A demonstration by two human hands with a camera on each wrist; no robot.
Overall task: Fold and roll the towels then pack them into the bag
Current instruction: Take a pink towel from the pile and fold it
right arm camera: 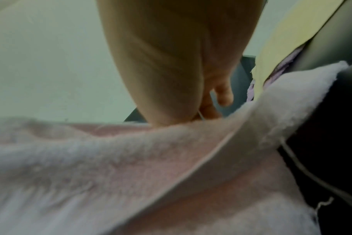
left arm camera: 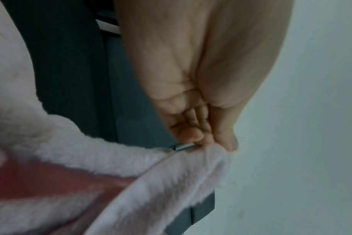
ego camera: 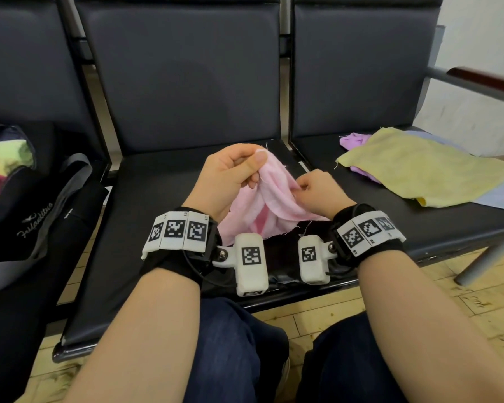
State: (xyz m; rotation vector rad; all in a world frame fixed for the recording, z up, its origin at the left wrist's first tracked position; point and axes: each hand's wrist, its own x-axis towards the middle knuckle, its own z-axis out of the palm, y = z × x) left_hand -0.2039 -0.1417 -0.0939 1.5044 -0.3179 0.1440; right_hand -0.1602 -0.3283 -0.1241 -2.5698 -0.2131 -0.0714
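One pink towel (ego camera: 269, 199) hangs unfolded above the middle seat (ego camera: 163, 205), its top corner pinched by the left hand (ego camera: 230, 173) and a side edge pinched by the right hand (ego camera: 317, 190). Several towels seem already packed in the black bag (ego camera: 26, 210) at left; a yellow towel (ego camera: 422, 167) and purple towel (ego camera: 354, 140) wait at right.

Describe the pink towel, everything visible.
The pink towel is a small, pale pink, fuzzy cloth with frayed edges and loose threads. It is unfolded and crumpled, draping in loose folds with a deeper pink patch inside. The left hand pinches its raised top corner; the right hand pinches its edge lower down. It hangs over the middle seat.
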